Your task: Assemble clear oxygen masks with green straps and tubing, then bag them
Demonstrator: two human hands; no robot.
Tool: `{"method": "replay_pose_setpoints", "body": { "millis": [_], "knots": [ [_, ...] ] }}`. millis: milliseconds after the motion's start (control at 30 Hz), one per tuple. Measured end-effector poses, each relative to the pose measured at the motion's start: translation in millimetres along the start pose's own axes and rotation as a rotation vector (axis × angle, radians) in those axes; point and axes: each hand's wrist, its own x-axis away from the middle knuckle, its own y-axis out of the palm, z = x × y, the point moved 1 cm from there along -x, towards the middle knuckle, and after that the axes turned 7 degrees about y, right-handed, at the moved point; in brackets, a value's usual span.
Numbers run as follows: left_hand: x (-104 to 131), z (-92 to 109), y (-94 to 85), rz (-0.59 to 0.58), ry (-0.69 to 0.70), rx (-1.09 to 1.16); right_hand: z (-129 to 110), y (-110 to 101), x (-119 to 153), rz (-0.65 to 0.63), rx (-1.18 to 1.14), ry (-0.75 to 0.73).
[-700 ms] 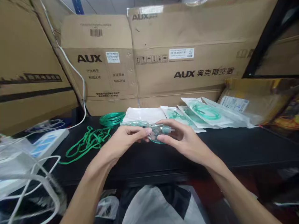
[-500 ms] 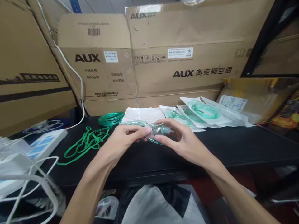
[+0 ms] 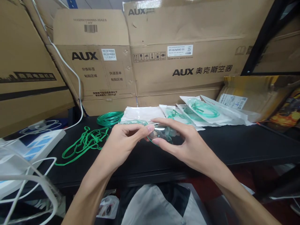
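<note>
Over the front part of the black table, my two hands hold a clear plastic face mask with a green tint, an oxygen-type mask (image 3: 162,132). My left hand (image 3: 127,137) pinches its left edge, thumb on top. My right hand (image 3: 181,136) curves round its right side, with the thumb below and fingers along the upper edge, covering part of it. A clear greenish piece (image 3: 133,122) shows just behind my left hand; whether it joins the mask I cannot tell. Left of my hands lie a tangled green elastic strap (image 3: 86,142) and a coil of green tubing (image 3: 110,118).
White paper pouch (image 3: 140,113) lies behind my hands. Several packs with green tubing (image 3: 202,109) overlap at the back right, beside a taped brown parcel (image 3: 253,93). A white power strip (image 3: 44,145) with cables is at left. Large cardboard boxes (image 3: 150,78) stand behind the table (image 3: 234,147).
The mask has turned in my hands, and its green connector, visible at the right before, is now mostly hidden by my right hand. My right fingers have shifted slightly left over it.
</note>
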Motion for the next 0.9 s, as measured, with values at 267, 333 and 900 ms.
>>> {"method": "replay_pose_setpoints", "body": {
  "millis": [267, 333, 900],
  "knots": [
    [-2, -2, 4.3, -0.028, 0.100, 0.049, -5, 1, 6, 0.127, 0.239, -0.203],
    [-2, -4, 6.2, -0.048, 0.096, 0.118, -5, 4, 6, 0.161, 0.300, -0.259],
    [-1, -6, 5.5, 0.013, 0.320, 0.072, -3, -8, -1, -0.107, -0.758, 0.423]
  ]
}}
